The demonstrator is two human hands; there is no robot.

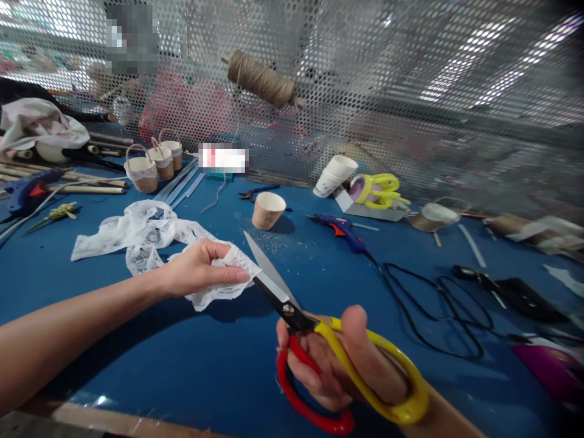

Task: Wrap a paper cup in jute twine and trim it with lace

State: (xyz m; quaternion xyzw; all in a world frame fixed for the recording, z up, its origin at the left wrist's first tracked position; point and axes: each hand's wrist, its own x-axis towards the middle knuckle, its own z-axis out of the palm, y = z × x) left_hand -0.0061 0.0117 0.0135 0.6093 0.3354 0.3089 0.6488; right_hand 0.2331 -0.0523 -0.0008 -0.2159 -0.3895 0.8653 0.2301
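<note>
My left hand point(205, 267) pinches a strip of white lace point(148, 228) near its end; the rest lies in loose folds on the blue table behind that hand. In my right hand point(328, 365) is a pair of scissors point(288, 309) with one red and one yellow handle. Their blades are parted and point away to the left, the tips close beside the lace held in my left hand. Whether a blade touches the lace I cannot tell. Just beyond the blades stands a small brown cup point(268, 211) with a pale inside, upright and without a handle.
A blue glue gun point(340, 230) lies right of the cup, its black cord looping rightward. Several small lace-trimmed baskets point(142, 170) stand back left. Stacked paper cups point(335, 175) lean by a box holding yellow scissors point(385, 190). A twine spool point(261, 79) hangs on the perforated metal screen point(365, 91).
</note>
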